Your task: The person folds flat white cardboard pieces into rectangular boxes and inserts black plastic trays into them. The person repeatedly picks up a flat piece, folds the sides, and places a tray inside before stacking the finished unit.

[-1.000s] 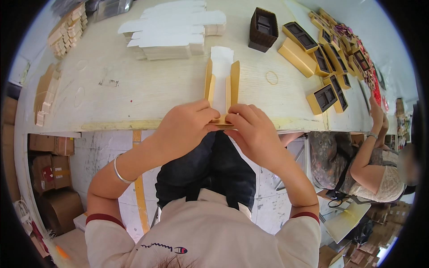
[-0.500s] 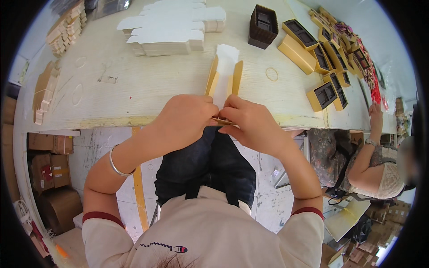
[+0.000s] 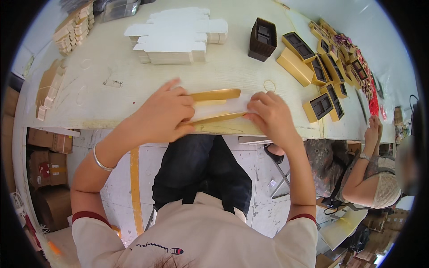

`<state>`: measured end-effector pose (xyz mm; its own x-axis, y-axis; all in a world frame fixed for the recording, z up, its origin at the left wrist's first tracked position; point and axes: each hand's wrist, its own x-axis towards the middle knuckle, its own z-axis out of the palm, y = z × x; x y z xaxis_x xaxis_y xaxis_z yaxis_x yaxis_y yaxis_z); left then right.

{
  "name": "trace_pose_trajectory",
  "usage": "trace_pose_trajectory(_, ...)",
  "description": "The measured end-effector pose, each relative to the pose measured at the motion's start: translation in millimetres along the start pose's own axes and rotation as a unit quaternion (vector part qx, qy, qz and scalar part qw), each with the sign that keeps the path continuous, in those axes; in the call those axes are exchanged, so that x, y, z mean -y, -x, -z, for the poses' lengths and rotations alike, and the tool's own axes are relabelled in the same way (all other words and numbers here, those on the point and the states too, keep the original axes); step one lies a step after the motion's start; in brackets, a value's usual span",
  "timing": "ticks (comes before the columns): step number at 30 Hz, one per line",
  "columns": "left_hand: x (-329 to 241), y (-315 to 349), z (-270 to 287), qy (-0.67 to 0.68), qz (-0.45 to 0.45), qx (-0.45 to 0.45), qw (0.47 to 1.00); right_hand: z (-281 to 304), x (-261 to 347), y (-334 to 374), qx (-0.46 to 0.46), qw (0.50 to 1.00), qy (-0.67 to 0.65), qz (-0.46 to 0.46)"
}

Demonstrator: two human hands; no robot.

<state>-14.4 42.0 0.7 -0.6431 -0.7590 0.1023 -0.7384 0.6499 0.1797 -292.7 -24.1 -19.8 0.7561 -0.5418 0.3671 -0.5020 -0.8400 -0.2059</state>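
A part-folded cardboard box (image 3: pixel 214 94), gold outside and white inside, lies crosswise at the table's near edge with its two long walls raised. My left hand (image 3: pixel 167 114) grips its left end, thumb on the near side and one finger raised. At its right end, the bent fingers and thumb of my right hand (image 3: pixel 271 114) pinch the end; motion blurs them a little. Beyond the box lies a stack of flat white box blanks (image 3: pixel 172 33). A dark brown stack of plastic trays (image 3: pixel 262 39) stands to its right.
Several gold boxes with dark inserts (image 3: pixel 318 107) lie at the right. Gold-and-white blanks are piled at the left (image 3: pixel 50 87) and far left (image 3: pixel 76 29). A co-worker's hands (image 3: pixel 372 131) are at the right edge of the table (image 3: pixel 103 96). Cartons (image 3: pixel 50 169) stand below left.
The box has turned from pointing away from me to lying crosswise. My hands have moved apart, from its near end to its opposite ends.
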Motion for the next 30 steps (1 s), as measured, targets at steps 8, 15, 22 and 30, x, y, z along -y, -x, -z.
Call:
trace_pose_trajectory(8,-20.6,-5.8,-27.8,-0.031,0.045,-0.157,0.986,-31.2,53.0,9.1,-0.066,0.979,-0.18,0.065)
trace_pose_trajectory(15,-1.5,0.9,-36.3,0.156,-0.018,-0.118,0.981,-7.2,25.8,-0.9,0.018,0.988,-0.152,0.022)
trace_pose_trajectory(22,-3.0,-6.3,-28.8,0.176,0.028,-0.077,0.981,-22.4,28.9,-19.1,0.052,0.978,-0.198,0.036)
trace_pose_trajectory(30,-29.5,-16.1,-42.2,0.137,0.106,-0.176,0.969,-38.9,46.8,-9.5,-0.002,0.977,-0.208,-0.054)
